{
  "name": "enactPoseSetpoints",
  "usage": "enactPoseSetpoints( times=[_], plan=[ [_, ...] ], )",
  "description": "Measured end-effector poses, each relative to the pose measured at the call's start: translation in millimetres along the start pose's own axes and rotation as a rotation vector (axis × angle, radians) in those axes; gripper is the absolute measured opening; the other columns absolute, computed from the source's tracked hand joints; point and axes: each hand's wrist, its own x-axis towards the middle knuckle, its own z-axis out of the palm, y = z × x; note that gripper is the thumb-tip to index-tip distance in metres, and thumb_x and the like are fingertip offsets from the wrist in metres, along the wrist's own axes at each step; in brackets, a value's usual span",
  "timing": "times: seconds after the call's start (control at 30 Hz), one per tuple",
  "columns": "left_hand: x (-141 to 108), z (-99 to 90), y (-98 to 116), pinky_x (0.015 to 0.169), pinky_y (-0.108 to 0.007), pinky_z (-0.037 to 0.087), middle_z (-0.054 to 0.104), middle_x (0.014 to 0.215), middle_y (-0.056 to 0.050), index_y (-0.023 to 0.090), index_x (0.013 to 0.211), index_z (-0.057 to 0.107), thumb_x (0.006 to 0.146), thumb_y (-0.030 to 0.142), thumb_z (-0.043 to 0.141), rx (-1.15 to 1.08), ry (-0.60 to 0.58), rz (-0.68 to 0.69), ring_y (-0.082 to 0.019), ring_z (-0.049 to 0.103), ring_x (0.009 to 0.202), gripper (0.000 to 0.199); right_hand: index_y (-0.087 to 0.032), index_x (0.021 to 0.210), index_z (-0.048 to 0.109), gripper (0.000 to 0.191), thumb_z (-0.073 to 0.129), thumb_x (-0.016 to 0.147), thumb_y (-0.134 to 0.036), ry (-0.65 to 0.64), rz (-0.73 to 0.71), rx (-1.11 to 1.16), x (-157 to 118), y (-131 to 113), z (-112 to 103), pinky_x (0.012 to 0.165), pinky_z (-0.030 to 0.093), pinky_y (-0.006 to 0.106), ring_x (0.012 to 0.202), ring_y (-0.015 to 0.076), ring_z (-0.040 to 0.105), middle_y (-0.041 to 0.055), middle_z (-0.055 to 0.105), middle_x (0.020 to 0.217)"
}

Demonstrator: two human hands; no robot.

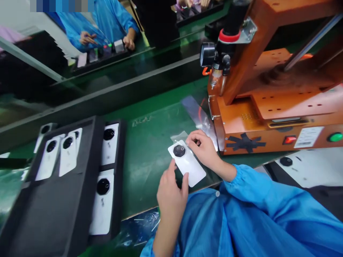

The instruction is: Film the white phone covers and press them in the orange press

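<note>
Blue fabric smock (209,221) nearest; white rectangular panel (189,165) slants far-left to near-right between spread left grip (172,191), curled right grip (204,148) (pinch unclear).

Standing on the green desk (142,157) at right, an orange press (297,111) with a round gauge (208,54) at its side; along its front, crossed black tape (245,142), a red switch (290,140), a white label (308,137) and a green button (335,137). At left, a dark tray (50,210). Further back, a co-worker (105,26) in blue.
</note>
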Motion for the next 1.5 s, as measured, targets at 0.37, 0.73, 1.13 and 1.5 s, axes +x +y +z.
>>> enactPoseSetpoints(
  times=[0.37,0.73,1.13,1.5],
  plan=[
    [-15,13.1,-10,0.102,-0.052,0.033,0.061,0.145,-0.007,0.027,0.136,0.060,0.089,0.047,0.069,0.164,-0.026,0.327,-0.036,0.048,0.137,0.052,-0.022,0.080,0.072,0.011,0.065,0.088,-0.021,-0.233,0.067,-0.355,10,-12,11,0.096,0.033,0.042,0.110,0.0226,0.056,0.0025,0.067,0.108],
    [-14,12.9,-15,0.102,-0.052,0.034,0.065,0.140,-0.010,0.027,0.134,0.063,0.087,0.046,0.071,0.142,-0.006,0.334,-0.037,0.049,0.134,0.052,-0.021,0.079,0.072,0.013,0.063,0.088,-0.019,-0.312,-0.013,-0.497,7,-7,17,0.090,0.031,0.039,0.104,0.0226,0.053,0.0040,0.066,0.105],
    [-13,11.6,-14,0.101,-0.051,0.035,0.064,0.141,-0.008,0.026,0.134,0.062,0.087,0.046,0.072,0.148,-0.007,0.345,-0.036,0.051,0.133,0.052,-0.021,0.082,0.071,0.011,0.062,0.088,-0.019,-0.269,-0.059,-0.537,7,3,16,0.086,0.030,0.039,0.102,0.0227,0.052,0.0041,0.065,0.104],
    [-13,10.7,-13,0.100,-0.051,0.034,0.065,0.140,-0.009,0.027,0.133,0.062,0.086,0.046,0.072,0.154,-0.013,0.341,-0.037,0.051,0.133,0.052,-0.021,0.081,0.069,0.009,0.063,0.087,-0.021,-0.247,-0.080,-0.549,6,7,17,0.086,0.030,0.039,0.100,0.0228,0.052,0.0043,0.064,0.102]
  ],
)
